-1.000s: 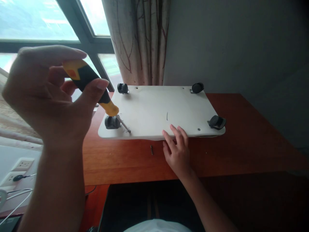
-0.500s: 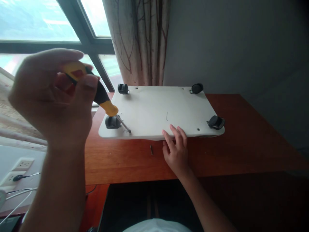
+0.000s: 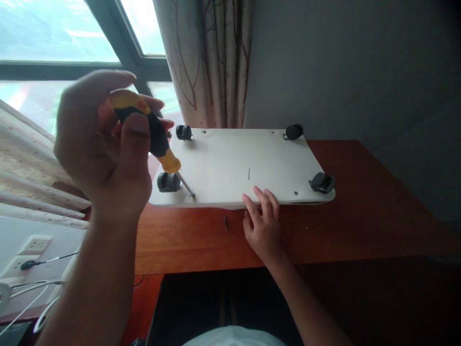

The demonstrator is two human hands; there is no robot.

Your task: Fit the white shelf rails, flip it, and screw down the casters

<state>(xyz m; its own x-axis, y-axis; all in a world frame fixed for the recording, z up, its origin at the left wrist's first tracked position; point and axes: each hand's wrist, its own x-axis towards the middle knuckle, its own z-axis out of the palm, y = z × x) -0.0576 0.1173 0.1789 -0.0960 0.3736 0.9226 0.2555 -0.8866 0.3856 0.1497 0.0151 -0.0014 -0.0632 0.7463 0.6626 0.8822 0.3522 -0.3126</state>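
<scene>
My left hand is closed round the yellow and black handle of a screwdriver. Its metal tip touches the near left part of a white board, beside a black caster. The board lies flat on a red-brown wooden table. Three more casters sit at the other corners: far left, far right and near right. My right hand rests on the board's near edge with its fingers stretched flat and holds nothing.
A small dark screw lies on the table just left of my right hand. A patterned curtain and a window stand behind the board. A wall outlet with white cables is at the lower left.
My left hand has shifted to the right and rolled the screwdriver handle in its fingers; the tip stays at the same spot. My right hand and the board have not moved.
</scene>
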